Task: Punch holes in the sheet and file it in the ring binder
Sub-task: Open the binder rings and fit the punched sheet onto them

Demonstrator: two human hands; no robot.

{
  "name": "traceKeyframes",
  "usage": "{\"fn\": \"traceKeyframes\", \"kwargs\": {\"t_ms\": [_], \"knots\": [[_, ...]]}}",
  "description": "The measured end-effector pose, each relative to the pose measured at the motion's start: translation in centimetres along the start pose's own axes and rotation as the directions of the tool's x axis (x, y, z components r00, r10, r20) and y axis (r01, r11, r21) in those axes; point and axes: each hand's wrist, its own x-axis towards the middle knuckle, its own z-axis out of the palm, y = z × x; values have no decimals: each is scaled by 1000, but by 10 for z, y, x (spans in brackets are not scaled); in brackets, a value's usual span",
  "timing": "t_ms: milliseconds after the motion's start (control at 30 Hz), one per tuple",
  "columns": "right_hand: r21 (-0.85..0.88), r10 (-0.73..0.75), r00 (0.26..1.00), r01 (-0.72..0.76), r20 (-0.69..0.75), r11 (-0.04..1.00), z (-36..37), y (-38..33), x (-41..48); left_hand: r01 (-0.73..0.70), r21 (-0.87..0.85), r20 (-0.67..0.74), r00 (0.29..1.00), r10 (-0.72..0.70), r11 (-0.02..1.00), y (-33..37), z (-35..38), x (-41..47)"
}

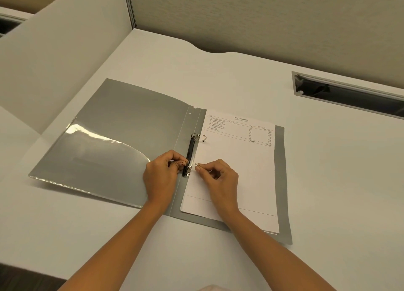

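At the near ring: both hands work the clasp.
Left hand (pixel 162 174): pinches the left half.
Right hand (pixel 218 177): pinches the right prong.
Sheet (pixel 236 170): threaded, inside the binder (pixel 122 137).
Advice: align halves, squeeze shut.

The only print is on the sheet (pixel 236 164) that lies in the binder (pixel 122 137). At the top of the sheet stands a bold heading that seems to read "D.C.K ENTERPRISES", but the letters are small and I am not sure of them. Under it is a numbered list of items in capitals, too small to read. A column of numbers runs down the right side, also not readable, and below it stands the word "TOTAL".
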Motion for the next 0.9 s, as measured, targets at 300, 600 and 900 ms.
{"fn": "traceKeyframes", "kwargs": {"t_ms": [300,600,900], "knots": [[-20,4,1000,-4,19,1000,0,1,2,-28,37,1,1000,28,999,0,2,1],[-53,-18,1000,19,24,998,2,2,3,-71,96,3,997,71,993,0,3,1],[-129,-75,997,77,20,989,3,6,2,-103,88,6,995,103,991,0,0,-3]]}}
